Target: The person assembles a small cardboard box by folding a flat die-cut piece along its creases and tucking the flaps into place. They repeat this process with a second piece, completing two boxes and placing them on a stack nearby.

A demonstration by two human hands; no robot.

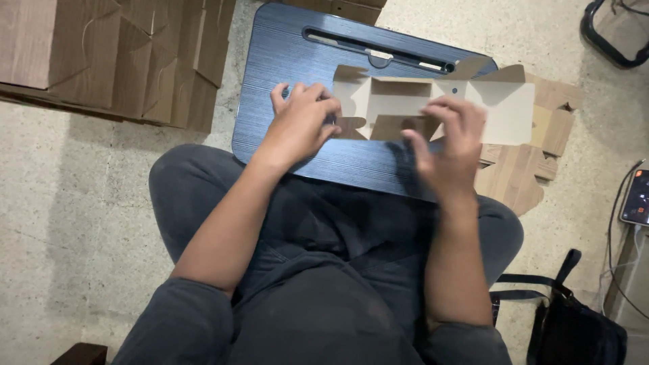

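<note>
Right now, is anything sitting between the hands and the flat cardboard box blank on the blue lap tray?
Nothing visible. The left hand presses the cardboard blank's left end, and the right hand, blurred, is on its lower flaps. The blank lies directly on the blue lap tray.

Stacked flat cartons (128, 57), black bag (574, 324), phone (637, 197), speckled floor (81, 223)

Bare table (284, 61) lies open to the left of the flat cardboard box (433, 101). Flattened cartons (135, 61) block the far left, more cardboard (527, 169) crowds the right edge, and a black bag (574, 331) stands lower right.
</note>
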